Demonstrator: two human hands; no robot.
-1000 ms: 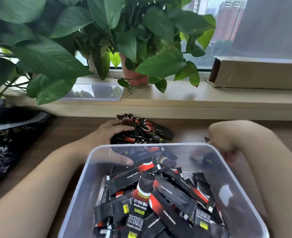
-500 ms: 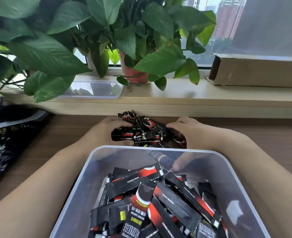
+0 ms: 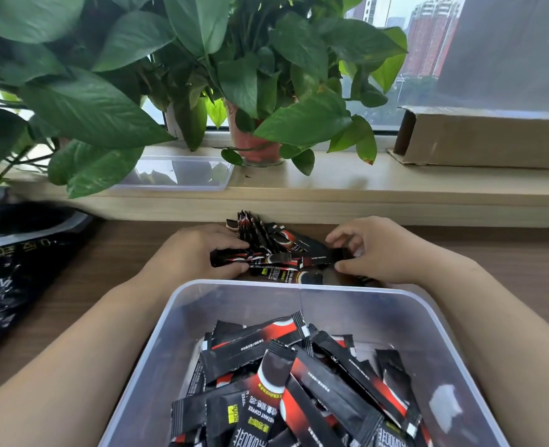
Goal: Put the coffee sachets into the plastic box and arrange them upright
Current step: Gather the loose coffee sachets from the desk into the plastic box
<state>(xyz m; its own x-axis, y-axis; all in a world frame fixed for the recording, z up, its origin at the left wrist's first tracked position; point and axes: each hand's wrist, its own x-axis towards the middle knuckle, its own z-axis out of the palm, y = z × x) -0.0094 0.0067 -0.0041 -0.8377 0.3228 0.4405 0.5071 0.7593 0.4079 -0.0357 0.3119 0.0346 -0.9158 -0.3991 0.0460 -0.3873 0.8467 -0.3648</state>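
One plastic box (image 3: 299, 286) is counted near; one clear lid (image 3: 182, 174) and one cardboard box (image 3: 492, 140), far. Two hands, left hand (image 3: 195, 253) and right hand (image 3: 386, 250), are seen. The heaped coffee sachets (image 3: 299, 243) cannot be counted.

I see a dark wood table (image 3: 121, 253) w/ a pale window sill (image 3: 363, 185) behind it. On the sill: leafy potted plants (image 3: 266, 91) left & centre, a clear plastic tray (image 3: 176, 172) beside them, a cardboard box (image 3: 492, 140) at right. Daylight comes thru the window (image 3: 418, 91); tower blocks (image 3: 431, 37) outside.

A single head-worn wide-angle view looks forward and down, close over the plastic box (image 3: 234, 304), toward the windowsill (image 3: 347, 185).
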